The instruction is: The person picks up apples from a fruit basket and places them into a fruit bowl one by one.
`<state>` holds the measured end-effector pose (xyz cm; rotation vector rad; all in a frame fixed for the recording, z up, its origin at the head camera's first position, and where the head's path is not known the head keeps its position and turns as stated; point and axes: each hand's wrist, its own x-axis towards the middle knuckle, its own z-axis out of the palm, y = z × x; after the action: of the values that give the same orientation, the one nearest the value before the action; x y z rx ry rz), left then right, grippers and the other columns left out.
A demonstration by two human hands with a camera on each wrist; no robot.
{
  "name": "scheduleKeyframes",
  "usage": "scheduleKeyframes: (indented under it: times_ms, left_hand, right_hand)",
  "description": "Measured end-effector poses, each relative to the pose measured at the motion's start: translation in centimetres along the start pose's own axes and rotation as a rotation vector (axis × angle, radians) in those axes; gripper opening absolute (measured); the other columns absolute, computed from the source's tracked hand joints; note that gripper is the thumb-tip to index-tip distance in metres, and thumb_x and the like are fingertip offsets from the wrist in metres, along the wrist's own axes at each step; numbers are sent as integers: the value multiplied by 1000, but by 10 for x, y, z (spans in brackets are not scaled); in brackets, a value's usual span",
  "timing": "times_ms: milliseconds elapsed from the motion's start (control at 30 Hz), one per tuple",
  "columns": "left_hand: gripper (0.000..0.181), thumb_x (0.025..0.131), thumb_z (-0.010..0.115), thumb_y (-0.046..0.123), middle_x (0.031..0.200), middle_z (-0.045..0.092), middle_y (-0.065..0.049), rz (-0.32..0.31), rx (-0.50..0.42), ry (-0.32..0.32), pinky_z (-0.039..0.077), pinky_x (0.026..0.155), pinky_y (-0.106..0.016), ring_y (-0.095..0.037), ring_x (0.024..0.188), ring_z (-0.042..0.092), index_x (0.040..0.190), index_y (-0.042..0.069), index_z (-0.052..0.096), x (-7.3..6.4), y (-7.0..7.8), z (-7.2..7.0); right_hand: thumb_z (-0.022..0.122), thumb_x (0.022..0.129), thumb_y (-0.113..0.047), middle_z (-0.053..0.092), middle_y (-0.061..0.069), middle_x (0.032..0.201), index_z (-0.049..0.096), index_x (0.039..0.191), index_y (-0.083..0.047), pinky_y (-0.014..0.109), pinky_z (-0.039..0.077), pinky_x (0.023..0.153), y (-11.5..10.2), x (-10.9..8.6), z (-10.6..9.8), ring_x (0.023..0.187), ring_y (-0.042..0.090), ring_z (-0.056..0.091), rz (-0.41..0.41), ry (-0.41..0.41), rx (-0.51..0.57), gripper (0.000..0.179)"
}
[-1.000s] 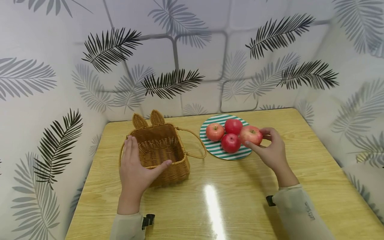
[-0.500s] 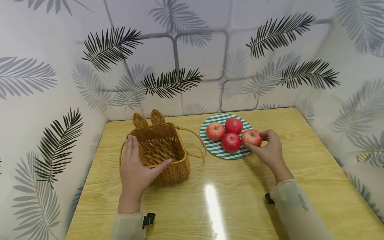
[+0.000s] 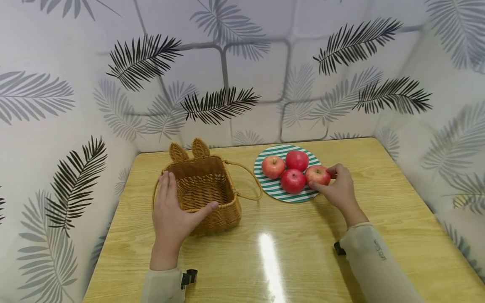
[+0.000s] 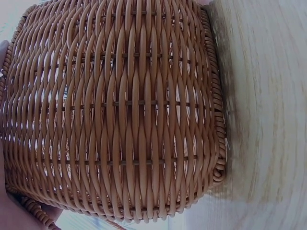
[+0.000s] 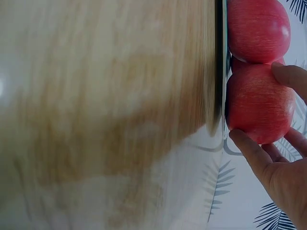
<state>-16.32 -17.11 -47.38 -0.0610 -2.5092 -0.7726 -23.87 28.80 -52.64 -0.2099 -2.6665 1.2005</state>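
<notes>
My right hand point(image 3: 342, 191) holds a red-and-yellow apple point(image 3: 318, 174) at the right edge of a round plate point(image 3: 270, 184) with green and white stripes. In the right wrist view, thumb and fingers sit around this apple point(image 5: 261, 103), which appears to rest on the plate against a redder apple point(image 5: 259, 31). Several apples in all lie grouped there. My left hand point(image 3: 172, 221) rests with straight fingers along the left side of a brown wicker basket point(image 3: 217, 216), thumb stretched over its front rim. The left wrist view is mostly filled by the basket's woven wall point(image 4: 124, 105).
Two woven ears point(image 3: 200, 148) rise from the basket's back rim. A looped handle point(image 3: 250, 198) sticks out on its right, close to the plate. Everything stands on a wooden table point(image 3: 303, 252), with a leaf-patterned wall point(image 3: 261, 122) behind.
My right hand has brought the apple slightly down onto the plate's right edge and still holds it. The left hand and the basket have stayed in place.
</notes>
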Motion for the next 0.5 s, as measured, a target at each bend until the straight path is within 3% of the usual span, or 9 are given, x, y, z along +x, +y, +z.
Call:
scheduleKeyframes:
  times_ms: [300, 500]
  left_hand:
    - [132, 54, 78, 78, 160, 29, -12, 17, -8, 20, 29, 117, -56, -32, 150, 23, 156, 15, 23, 1, -2, 3]
    - [130, 54, 77, 80, 161, 28, -11, 12, -4, 9, 29, 116, -58, -33, 151, 23, 154, 12, 30, 0, -4, 3]
  right_hand:
    - [83, 74, -49, 51, 17, 116, 47, 118, -2, 44, 48, 86, 4, 3, 1, 111, 34, 49, 20, -29, -41, 74]
    - [82, 75, -49, 49, 16, 111, 45, 115, -3, 41, 47, 80, 1, 4, 3, 104, 30, 46, -19, -57, -140, 72]
